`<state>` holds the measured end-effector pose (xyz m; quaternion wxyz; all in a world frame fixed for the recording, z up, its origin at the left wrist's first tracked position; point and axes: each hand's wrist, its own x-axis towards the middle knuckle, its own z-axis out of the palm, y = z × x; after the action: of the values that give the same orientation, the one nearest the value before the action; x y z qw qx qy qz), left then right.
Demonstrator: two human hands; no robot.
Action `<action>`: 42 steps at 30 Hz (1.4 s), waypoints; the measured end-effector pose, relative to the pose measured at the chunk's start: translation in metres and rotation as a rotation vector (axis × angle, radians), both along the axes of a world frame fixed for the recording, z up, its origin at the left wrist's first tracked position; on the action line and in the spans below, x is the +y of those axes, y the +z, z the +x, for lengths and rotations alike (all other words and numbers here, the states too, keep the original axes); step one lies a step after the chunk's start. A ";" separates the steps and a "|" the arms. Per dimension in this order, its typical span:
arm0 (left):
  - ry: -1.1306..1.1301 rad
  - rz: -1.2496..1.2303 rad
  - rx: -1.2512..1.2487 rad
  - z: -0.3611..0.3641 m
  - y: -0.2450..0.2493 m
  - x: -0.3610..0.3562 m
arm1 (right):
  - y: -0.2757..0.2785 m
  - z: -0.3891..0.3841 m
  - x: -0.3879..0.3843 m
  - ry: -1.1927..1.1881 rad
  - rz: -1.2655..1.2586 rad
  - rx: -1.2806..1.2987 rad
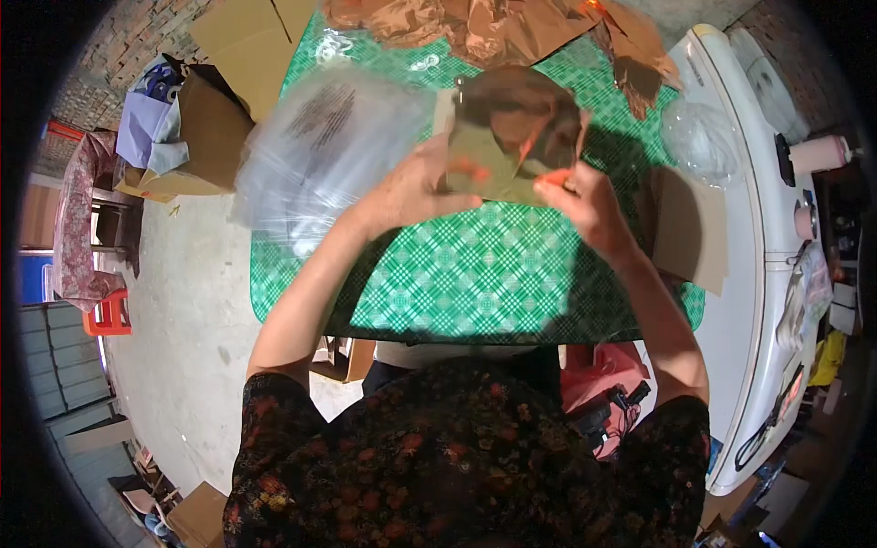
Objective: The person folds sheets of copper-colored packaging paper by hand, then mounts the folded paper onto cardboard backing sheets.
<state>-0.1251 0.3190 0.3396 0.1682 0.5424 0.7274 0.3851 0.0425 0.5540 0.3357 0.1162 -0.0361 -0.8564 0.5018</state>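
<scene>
A shiny bronze-coloured foil bag or sheet (498,155) is held up over the green checked table; its glossy surface carries dark and orange reflections. My left hand (411,190) grips its left side, thumb along the lower edge. At the lower right corner my right hand (586,205) pinches it, fingers closed. Both hands are slightly blurred. Left of my left hand lies a stack of clear plastic bags (320,146) with dark print on the top one. More copper-coloured foil pieces (493,32) are heaped at the table's far edge.
The green checked tablecloth (438,274) covers the table before me. An open cardboard box (215,132) stands at left. On the right are a brown carton (690,228) and a long white appliance (735,201) with a clear plastic bundle (699,137) on it. A red stool (110,313) stands far left.
</scene>
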 end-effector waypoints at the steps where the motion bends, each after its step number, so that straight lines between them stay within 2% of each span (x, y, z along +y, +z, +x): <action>1: 0.001 0.051 0.065 0.004 -0.007 -0.005 | 0.006 0.009 -0.009 -0.005 0.153 0.053; 2: 0.002 0.102 0.130 0.010 -0.014 -0.011 | -0.007 0.020 -0.009 -0.017 0.207 -0.074; 4: -0.027 0.283 0.241 0.023 -0.005 -0.016 | -0.019 0.027 -0.014 0.044 0.302 0.127; 5: 0.071 0.192 0.308 0.027 -0.023 -0.019 | -0.019 0.029 -0.016 0.057 0.401 0.175; 7: 0.069 0.161 0.391 0.032 -0.027 -0.021 | -0.014 0.033 -0.024 0.067 0.599 0.279; 15: 0.102 0.108 0.479 0.041 -0.036 -0.025 | -0.036 0.036 -0.025 0.023 0.769 0.292; 24: 0.087 0.071 0.587 0.048 -0.037 -0.033 | -0.033 0.041 -0.032 0.067 0.812 0.308; 32: 0.085 0.057 0.557 0.051 -0.038 -0.035 | -0.026 0.040 -0.034 0.070 0.688 0.279; 35: 0.071 0.077 0.505 0.047 -0.038 -0.035 | -0.023 0.037 -0.034 0.055 0.631 0.265; 42: 0.094 0.168 0.161 0.034 -0.016 -0.022 | -0.019 0.022 -0.019 0.005 0.380 0.176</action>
<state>-0.0915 0.2974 0.3238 0.0450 0.5491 0.7285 0.4072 0.0649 0.5354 0.3170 0.1940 0.0326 -0.9223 0.3328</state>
